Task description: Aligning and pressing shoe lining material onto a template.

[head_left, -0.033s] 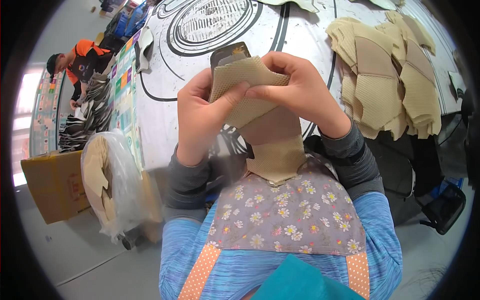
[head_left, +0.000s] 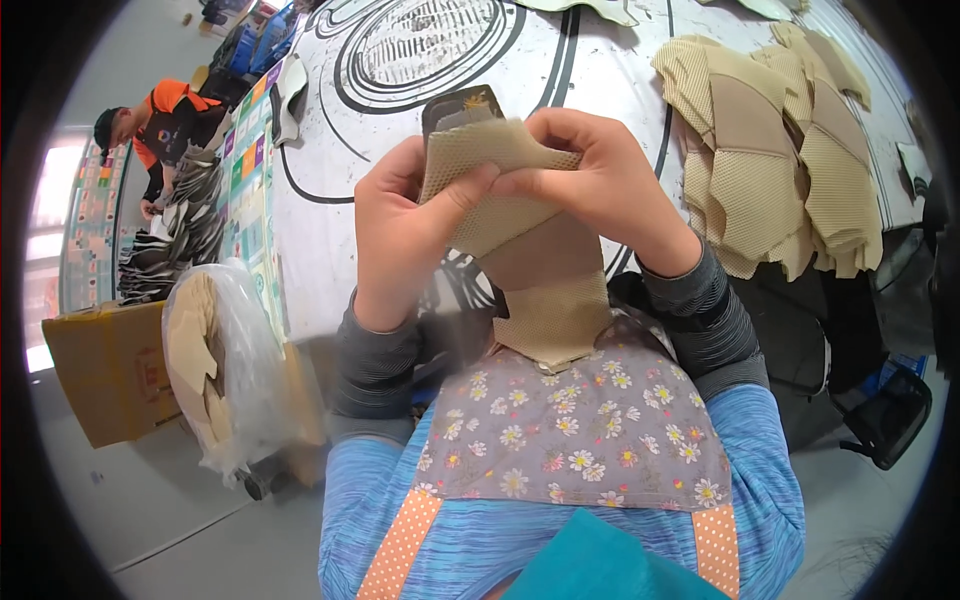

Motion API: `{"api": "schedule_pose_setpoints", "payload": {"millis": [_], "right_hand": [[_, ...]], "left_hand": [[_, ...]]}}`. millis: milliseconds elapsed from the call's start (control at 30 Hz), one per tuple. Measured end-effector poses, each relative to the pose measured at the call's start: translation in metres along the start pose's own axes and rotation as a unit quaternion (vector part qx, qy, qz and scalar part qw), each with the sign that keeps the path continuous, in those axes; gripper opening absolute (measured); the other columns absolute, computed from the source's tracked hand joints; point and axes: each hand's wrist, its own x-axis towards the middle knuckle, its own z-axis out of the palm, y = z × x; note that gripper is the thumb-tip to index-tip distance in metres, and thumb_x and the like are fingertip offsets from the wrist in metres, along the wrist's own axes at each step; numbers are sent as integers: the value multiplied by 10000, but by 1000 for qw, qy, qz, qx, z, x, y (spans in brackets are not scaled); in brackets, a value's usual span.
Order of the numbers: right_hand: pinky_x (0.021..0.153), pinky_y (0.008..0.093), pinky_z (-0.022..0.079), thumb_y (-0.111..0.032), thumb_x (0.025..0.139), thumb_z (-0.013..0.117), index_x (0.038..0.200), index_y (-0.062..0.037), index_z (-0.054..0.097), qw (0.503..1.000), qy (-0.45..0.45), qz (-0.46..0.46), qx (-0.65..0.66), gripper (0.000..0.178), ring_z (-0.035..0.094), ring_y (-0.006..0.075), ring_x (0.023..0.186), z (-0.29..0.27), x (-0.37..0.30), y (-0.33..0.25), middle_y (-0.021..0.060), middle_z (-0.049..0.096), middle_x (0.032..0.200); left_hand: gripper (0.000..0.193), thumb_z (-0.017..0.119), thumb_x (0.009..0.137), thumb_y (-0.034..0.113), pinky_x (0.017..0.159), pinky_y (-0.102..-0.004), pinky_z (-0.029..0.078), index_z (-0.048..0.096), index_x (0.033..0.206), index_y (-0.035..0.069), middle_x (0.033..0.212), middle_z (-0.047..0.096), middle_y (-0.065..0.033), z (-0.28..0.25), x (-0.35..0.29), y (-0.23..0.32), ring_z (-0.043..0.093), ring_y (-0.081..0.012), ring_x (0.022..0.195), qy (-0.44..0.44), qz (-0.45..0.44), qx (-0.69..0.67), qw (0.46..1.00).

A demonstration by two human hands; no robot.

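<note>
Between both hands I hold up a beige mesh fabric piece (head_left: 505,220) by its upper part. A smooth tan panel crosses its middle, and the lower end hangs against my flowered apron. My left hand (head_left: 400,225) is closed on the left edge, with its thumb pressed on the front. From the right, my right hand (head_left: 610,175) pinches the upper corner, its thumb tip close to the left thumb. The fingers behind the fabric are partly hidden. A dark shallow tray (head_left: 462,105) with something yellowish in it shows just beyond the fabric's top edge.
Stacks of similar beige mesh pieces (head_left: 755,150) lie on the white printed table (head_left: 330,240) at the right. On the left are a clear plastic bag (head_left: 255,370) of tan pieces, a cardboard box (head_left: 110,375) and a co-worker (head_left: 160,130) beside a dark pile (head_left: 185,225). A black chair (head_left: 890,415) stands lower right.
</note>
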Motion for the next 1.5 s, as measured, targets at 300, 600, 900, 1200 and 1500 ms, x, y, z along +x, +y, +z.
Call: {"api": "schedule_pose_setpoints", "payload": {"millis": [300, 600, 900, 1200, 1500], "right_hand": [[722, 234, 482, -185, 909, 663, 982, 9, 681, 993, 21, 30, 114, 208, 591, 62, 807, -1, -9, 12, 24, 678, 829], [665, 215, 470, -193, 860, 724, 994, -1, 678, 997, 38, -68, -15, 239, 577, 56, 752, 2, 2, -5, 13, 659, 811], [664, 196, 471, -188, 926, 663, 1011, 14, 672, 972, 62, -22, 226, 219, 585, 46, 785, -20, 4, -4, 13, 673, 855], [700, 208, 507, -129, 870, 719, 1015, 6, 658, 988, 111, -61, 92, 207, 630, 73, 820, -31, 7, 0, 25, 696, 919], [768, 227, 506, -127, 875, 707, 1097, 26, 661, 994, 36, 45, 93, 274, 630, 81, 865, -35, 2, 21, 36, 696, 960]], "left_hand": [[198, 715, 868, 111, 647, -213, 493, 674, 987, -42, 847, 693, -58, -2, -2, -6, 615, -68, 727, 20, -33, -84, 996], [174, 760, 816, 79, 578, -193, 483, 660, 915, -24, 800, 670, -25, 14, -3, 3, 599, -49, 672, 18, 11, 56, 998], [170, 741, 820, 29, 669, -221, 506, 629, 939, -16, 860, 680, -57, 11, -1, -15, 619, -80, 771, -10, -1, -91, 996], [172, 717, 841, 12, 733, -241, 516, 613, 976, -11, 924, 686, -68, 22, 7, -37, 635, -107, 846, -24, 22, -163, 986], [138, 673, 873, 16, 810, -275, 512, 601, 989, 1, 984, 681, -81, 14, 13, -46, 641, -139, 890, -10, -22, -279, 960]]}}
